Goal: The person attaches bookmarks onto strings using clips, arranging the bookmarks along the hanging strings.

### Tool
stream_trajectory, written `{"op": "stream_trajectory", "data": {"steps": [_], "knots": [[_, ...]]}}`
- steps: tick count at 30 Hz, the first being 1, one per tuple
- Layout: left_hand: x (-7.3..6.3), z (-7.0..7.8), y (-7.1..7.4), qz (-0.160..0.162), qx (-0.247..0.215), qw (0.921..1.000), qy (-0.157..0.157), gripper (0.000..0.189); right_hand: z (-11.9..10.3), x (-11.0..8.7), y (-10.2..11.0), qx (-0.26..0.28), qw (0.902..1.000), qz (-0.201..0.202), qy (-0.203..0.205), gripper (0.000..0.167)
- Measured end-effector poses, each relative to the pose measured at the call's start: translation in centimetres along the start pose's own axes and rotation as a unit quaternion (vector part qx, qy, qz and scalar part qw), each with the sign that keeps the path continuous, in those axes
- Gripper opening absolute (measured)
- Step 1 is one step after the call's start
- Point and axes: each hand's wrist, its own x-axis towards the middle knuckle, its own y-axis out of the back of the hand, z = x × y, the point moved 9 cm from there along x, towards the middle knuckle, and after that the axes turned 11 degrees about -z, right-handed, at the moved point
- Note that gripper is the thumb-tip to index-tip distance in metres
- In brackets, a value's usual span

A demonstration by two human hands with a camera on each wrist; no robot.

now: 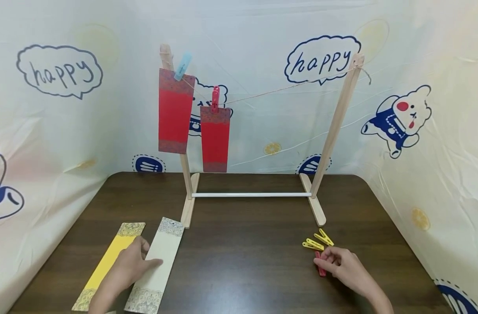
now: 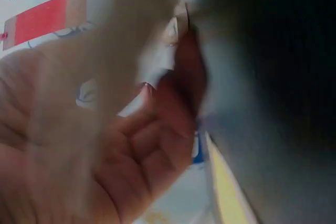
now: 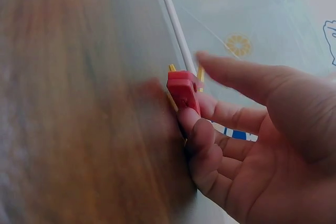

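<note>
Head view: left-front of the stand (image 1: 337, 126), the left hand (image 1: 129, 264) overlapped a white card (image 1: 166, 244); right-front, the right hand (image 1: 345, 268) touched a red clip (image 1: 322, 272). Left wrist: grip unclear. Right wrist: hold uncertain; square pinching seemed best.

Counter (image 1: 243, 270): dark wood-grain surface, smooth, with a soft satin reflection. Left post (image 1: 186, 174) and right post (image 1: 337, 131): pale, bare-looking wood, matt. Crossbar (image 1: 250, 195): smooth white rod, plastic in appearance. Line (image 1: 270, 92): thin twine. Light blue clip (image 1: 182, 66), upper red clip (image 1: 215, 99) and yellow clips (image 1: 314, 244): plastic in appearance. Lower red clip (image 3: 181, 85): smooth moulded plastic, slight sheen. Left red strip (image 1: 174, 115), right red strip (image 1: 215, 144), yellow strip (image 1: 106, 261) and white strip (image 1: 165, 244): paper or card, matt, mottled end bands. Backdrop (image 1: 247, 30): thin creased sheeting, faintly glossy; plastic or cloth cannot be determined.
</note>
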Motion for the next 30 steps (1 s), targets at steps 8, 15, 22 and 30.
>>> {"op": "stream_trajectory", "data": {"steps": [8, 15, 22, 30], "knots": [[0.4, 0.3, 0.0, -0.022, -0.088, 0.9955, -0.027, 0.046, 1.0, -0.1, -0.1, 0.031, 0.9993, -0.011, -0.016, 0.03], [0.4, 0.2, -0.4, -0.037, -0.144, 0.9885, -0.028, 0.045, 1.3, 0.0, 0.0, 0.066, 0.9977, -0.007, -0.017, 0.033], [0.2, 1.2, -0.2, -0.003, -0.156, 0.9859, -0.06, 0.039, 1.4, 0.1, 0.2, 0.102, 0.9942, -0.005, -0.032, 0.047], [0.0, 2.6, -0.1, 0.042, -0.197, 0.9732, -0.111, 0.031, 1.6, -0.3, 0.9, 0.123, 0.9908, 0.012, -0.055, 0.055]]}}
